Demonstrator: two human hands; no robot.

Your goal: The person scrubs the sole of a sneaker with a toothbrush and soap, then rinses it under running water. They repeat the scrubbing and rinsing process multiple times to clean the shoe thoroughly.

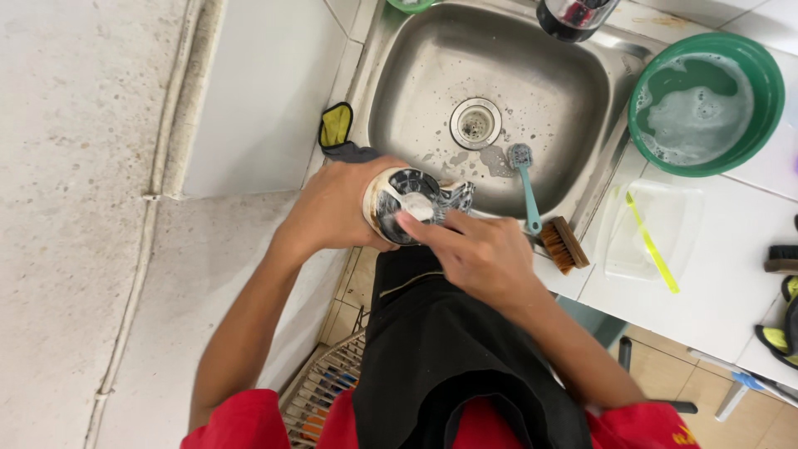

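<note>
My left hand point(337, 208) wraps around a round cream-and-dark cup-shaped part point(397, 202), holding it over the front edge of the steel sink point(532, 83). My right hand point(474, 249) presses a pale scrubbing pad point(418, 208) into its open dark inside, fingers pinched on the pad. A bit of grey patterned cloth or sponge point(459, 197) shows just behind my right fingers. The lower part of the held object is hidden by my hands.
A teal-handled brush point(526, 187) lies in the sink near the drain point(475, 123). A wooden scrub brush point(565, 244), a clear plastic container point(657, 233) and a green basin of soapy water point(706, 104) sit on the white counter. A yellow-black cloth point(337, 129) hangs left of the sink.
</note>
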